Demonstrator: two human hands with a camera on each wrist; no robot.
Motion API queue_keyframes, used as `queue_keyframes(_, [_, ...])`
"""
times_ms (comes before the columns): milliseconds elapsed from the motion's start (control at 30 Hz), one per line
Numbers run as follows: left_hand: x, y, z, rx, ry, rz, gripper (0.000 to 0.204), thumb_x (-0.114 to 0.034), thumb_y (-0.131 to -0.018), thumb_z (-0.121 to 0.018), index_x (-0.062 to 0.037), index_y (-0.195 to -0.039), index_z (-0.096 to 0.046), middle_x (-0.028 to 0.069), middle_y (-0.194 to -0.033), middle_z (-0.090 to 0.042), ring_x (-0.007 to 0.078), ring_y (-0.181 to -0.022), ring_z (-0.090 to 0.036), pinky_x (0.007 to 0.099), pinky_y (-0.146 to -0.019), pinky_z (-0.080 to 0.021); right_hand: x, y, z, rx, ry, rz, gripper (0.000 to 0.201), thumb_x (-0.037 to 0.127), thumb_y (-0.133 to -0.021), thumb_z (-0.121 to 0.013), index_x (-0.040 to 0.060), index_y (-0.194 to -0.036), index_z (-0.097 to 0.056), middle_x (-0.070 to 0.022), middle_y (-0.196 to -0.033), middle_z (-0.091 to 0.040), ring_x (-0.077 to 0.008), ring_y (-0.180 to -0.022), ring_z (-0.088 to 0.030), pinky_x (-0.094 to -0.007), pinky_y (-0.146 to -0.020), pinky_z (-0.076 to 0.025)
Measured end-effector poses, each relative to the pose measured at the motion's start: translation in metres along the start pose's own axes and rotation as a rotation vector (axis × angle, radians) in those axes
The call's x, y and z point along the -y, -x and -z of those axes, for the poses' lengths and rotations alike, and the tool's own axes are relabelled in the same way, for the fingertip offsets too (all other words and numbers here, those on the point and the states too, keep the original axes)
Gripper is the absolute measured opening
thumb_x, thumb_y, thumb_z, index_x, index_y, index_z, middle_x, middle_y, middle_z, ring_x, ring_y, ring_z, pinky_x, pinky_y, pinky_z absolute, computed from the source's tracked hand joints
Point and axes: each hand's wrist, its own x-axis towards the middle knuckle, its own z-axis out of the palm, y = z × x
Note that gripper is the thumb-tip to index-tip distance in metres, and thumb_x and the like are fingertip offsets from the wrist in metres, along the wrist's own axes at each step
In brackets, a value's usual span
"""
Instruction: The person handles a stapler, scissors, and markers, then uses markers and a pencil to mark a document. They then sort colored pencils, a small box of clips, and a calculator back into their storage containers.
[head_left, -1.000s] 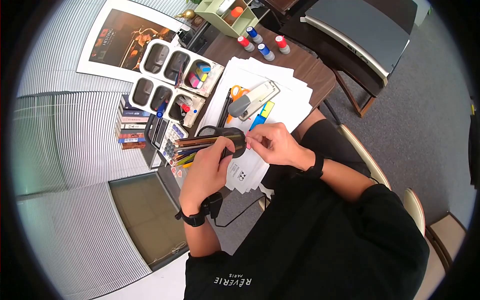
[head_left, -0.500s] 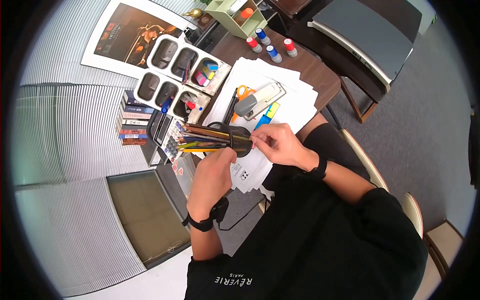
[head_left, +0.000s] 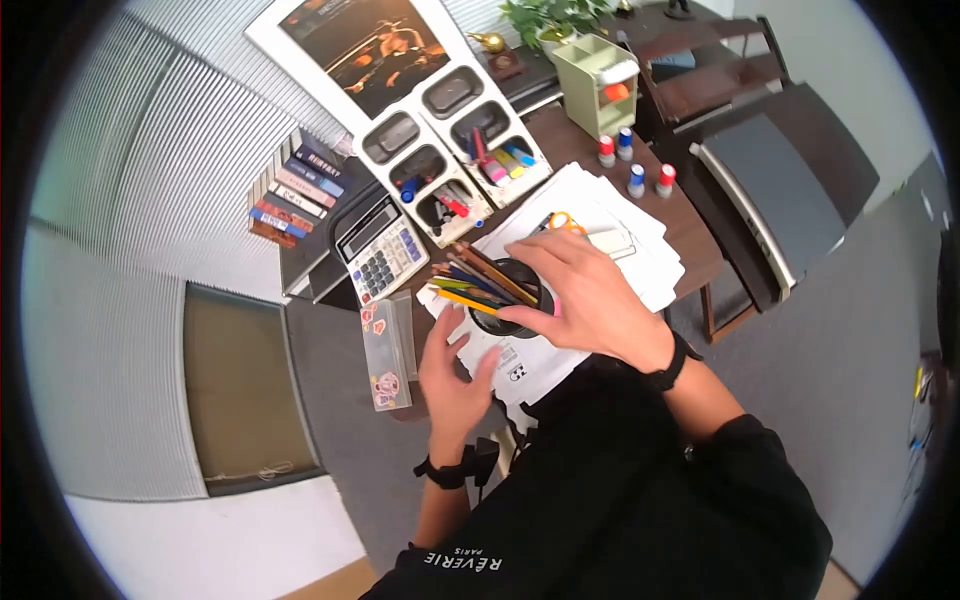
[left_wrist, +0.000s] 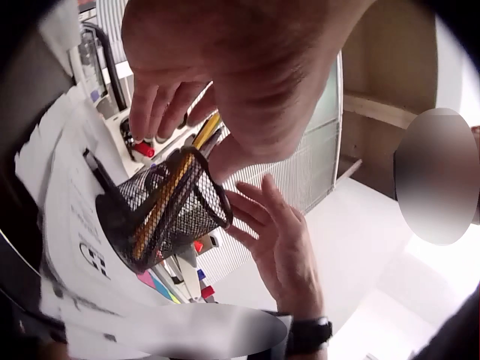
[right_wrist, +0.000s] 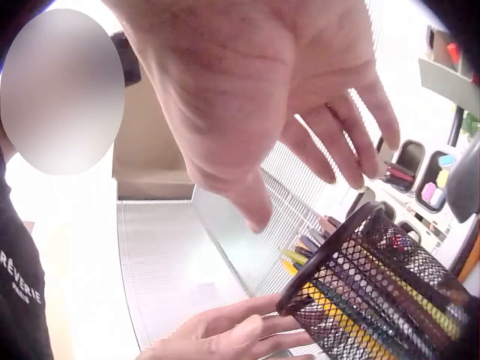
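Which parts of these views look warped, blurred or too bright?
Head: the blinds bow and the corners go black; left wrist: glare at lower right, two oval blurs; right wrist: glare at left, one oval blur, yet the mesh cup fairly sharp.

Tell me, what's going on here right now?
A person has both hands open around a black mesh pencil cup, the left hand on one side, the right hand on the other. It stands on loose papers, filled with pencils. Whether either hand touches it is unclear.
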Motion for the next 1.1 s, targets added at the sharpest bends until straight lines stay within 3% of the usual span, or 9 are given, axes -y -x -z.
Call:
queue_keyframes(133, [0.017, -0.008, -0.029, 0.062, 0.249, -0.001, 0.095, -0.017, -0.072, -0.091, 0.0022, -0.145, -0.033, 0.0177, -0.142, -0.047, 0.0268, -0.13, -0.049, 0.0431, -0.106, -0.042, 0.0, -0.031, -0.032, 0.355, 0.15, -0.116, 0.08, 0.045, -0.067, -0.087, -0.0079, -0.12, -0.057, -0.0273, -0.09, -0.067, -0.0426, -0.087, -0.066, -0.0464, -0.075, -0.053])
queue_keyframes(367, [0.029, -0.011, -0.049, -0.032, 0.029, 0.017, 0.077, -0.027, -0.067, -0.094, 0.0014, -0.12, -0.046, 0.0192, -0.114, -0.064, 0.0315, -0.11, -0.064, 0.0389, -0.095, -0.049, -0.007, -0.061, -0.05, 0.636, -0.027, -0.278, 0.076, 0.052, -0.068, -0.085, -0.0073, -0.11, -0.06, -0.025, -0.081, -0.069, -0.0423, -0.08, -0.069, -0.044, -0.073, -0.055])
queue_keyframes(400, [0.029, -0.011, -0.049, -0.061, 0.011, -0.037, 0.074, -0.026, -0.068, -0.094, 0.0017, -0.119, -0.048, 0.0211, -0.111, -0.066, 0.0336, -0.105, -0.067, 0.0386, -0.09, -0.052, -0.015, -0.06, -0.053, 0.6, -0.078, -0.202, 0.059, 0.043, -0.073, -0.087, -0.0064, -0.096, -0.064, -0.0175, -0.076, -0.068, -0.0288, -0.07, -0.068, -0.0373, -0.066, -0.052])
queue_keyframes(600, [0.021, -0.017, -0.041, -0.028, 0.05, 0.005, 0.079, -0.023, -0.068, -0.093, 0.0016, -0.128, -0.048, 0.0203, -0.115, -0.067, 0.0328, -0.107, -0.068, 0.0377, -0.09, -0.053, -0.052, -0.064, -0.06, 0.864, -0.142, -0.308, 0.029, 0.02, -0.085, -0.078, -0.005, -0.095, -0.068, -0.01, -0.084, -0.072, -0.0086, -0.078, -0.062, -0.0284, -0.073, -0.051])
queue_keyframes(833, [0.014, -0.016, -0.041, -0.09, 0.102, -0.028, 0.081, -0.023, -0.068, -0.092, 0.0004, -0.131, -0.048, 0.0194, -0.117, -0.067, 0.0322, -0.11, -0.068, 0.0391, -0.091, -0.054, -0.032, -0.049, -0.037, 0.697, -0.671, -0.417, 0.024, 0.005, -0.089, -0.071, -0.0026, -0.112, -0.07, -0.0082, -0.116, -0.072, -0.0104, -0.099, -0.064, -0.0292, -0.092, -0.051])
queue_keyframes(867, [0.014, -0.016, -0.04, -0.071, 0.096, -0.024, 0.083, -0.022, -0.068, -0.092, 0.001, -0.133, -0.046, 0.0203, -0.117, -0.066, 0.0346, -0.109, -0.067, 0.0402, -0.09, -0.055, -0.036, -0.043, -0.038, 0.642, -0.661, -0.326, 0.034, 0.013, -0.088, -0.076, 0.0005, -0.119, -0.068, -0.0068, -0.102, -0.071, -0.0085, -0.093, -0.06, -0.0266, -0.086, -0.051])
queue_keyframes(967, [0.018, -0.015, -0.043, -0.081, 0.087, -0.024, 0.086, -0.022, -0.068, -0.092, 0.0019, -0.135, -0.045, 0.0213, -0.118, -0.065, 0.037, -0.109, -0.067, 0.041, -0.089, -0.056, -0.04, -0.042, -0.036, 0.533, -0.435, 0.026, 0.032, 0.009, -0.086, -0.076, 0.0015, -0.116, -0.069, -0.0073, -0.11, -0.069, -0.0119, -0.097, -0.062, -0.0287, -0.086, -0.051])
queue_keyframes(1000, [0.02, -0.014, -0.044, -0.086, 0.088, -0.032, 0.086, -0.023, -0.068, -0.092, 0.002, -0.135, -0.045, 0.0216, -0.118, -0.065, 0.0371, -0.109, -0.067, 0.0412, -0.089, -0.056, -0.039, -0.037, -0.034, 0.556, -0.505, -0.224, 0.038, 0.008, -0.083, -0.078, 0.0028, -0.119, -0.065, -0.0077, -0.115, -0.067, -0.0166, -0.1, -0.064, -0.0312, -0.089, -0.052])
queue_keyframes(1100, [0.019, -0.014, -0.042, -0.084, 0.102, -0.042, 0.086, -0.023, -0.068, -0.092, 0.0023, -0.135, -0.044, 0.0222, -0.119, -0.064, 0.0373, -0.109, -0.067, 0.0415, -0.089, -0.055, -0.042, -0.038, -0.029, 0.65, -0.538, -0.406, 0.045, 0.009, -0.081, -0.079, 0.0045, -0.122, -0.061, -0.0096, -0.112, -0.067, -0.0197, -0.099, -0.065, -0.033, -0.09, -0.052])
